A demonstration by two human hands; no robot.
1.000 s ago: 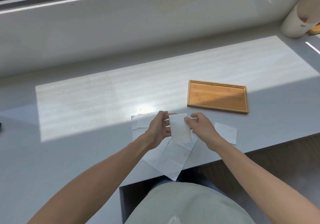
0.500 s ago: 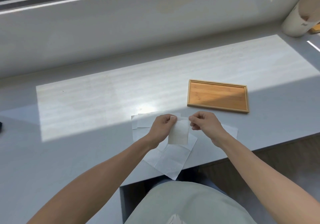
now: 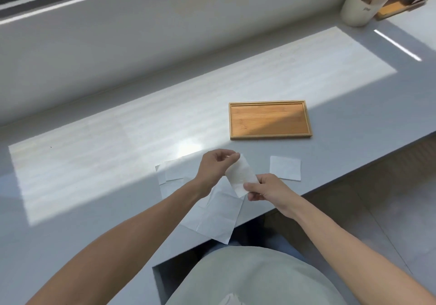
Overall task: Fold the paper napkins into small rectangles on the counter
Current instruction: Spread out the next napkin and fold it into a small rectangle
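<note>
A folded white napkin [image 3: 240, 175] is held just above the counter, tilted. My left hand [image 3: 215, 165] pinches its upper corner. My right hand [image 3: 266, 188] pinches its lower edge. Beneath my hands lie several unfolded white napkins [image 3: 217, 215], some overhanging the counter's front edge. One small folded napkin [image 3: 285, 168] lies flat on the counter to the right of my hands.
An empty bamboo tray [image 3: 269, 136] sits behind the napkins. A white cylindrical container [image 3: 358, 5] stands at the far right by the wall. The grey counter [image 3: 94, 163] has a cut-out at its front edge where my body stands.
My right hand has moved down from the napkin's top to its lower edge, and the napkin now tilts. The folded napkin on the right is uncovered.
</note>
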